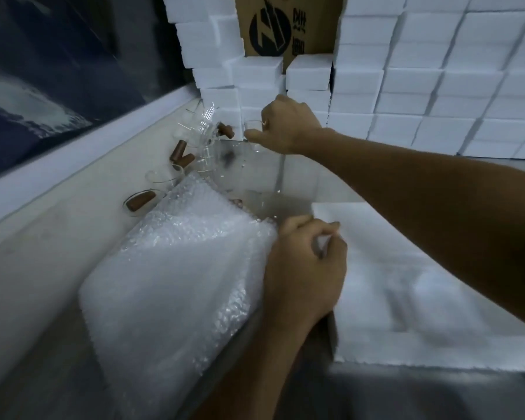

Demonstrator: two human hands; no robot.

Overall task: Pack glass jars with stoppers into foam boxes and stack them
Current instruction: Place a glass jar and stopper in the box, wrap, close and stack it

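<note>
At the centre of the frame the right hand [281, 127] reaches in from the right edge, its fingers curled around the rim of a clear glass jar [252, 131] held just in front of the stacked foam boxes [406, 86]; the glass is hard to make out, so how much of the jar the hand covers is uncertain. Lower, in the middle of the frame, the left hand [306, 268] has its fingers curled and pinching the edge of a sheet of bubble wrap [176, 274] that lies over the pale desk [37, 268] and spreads toward the lower left. Left of centre, more glass jars [205, 131] lie in a loose heap with brown stoppers [181, 154] among them, one stopper [140, 201] sitting apart nearer the left edge. At the right, a flat white foam piece [406, 283] rests beside the left hand. The foam boxes fill the upper right in tight rows, and between two stacks at the top centre stands a brown cardboard carton [285, 28] printed with a round black logo and some black characters too blurred to read.
</note>
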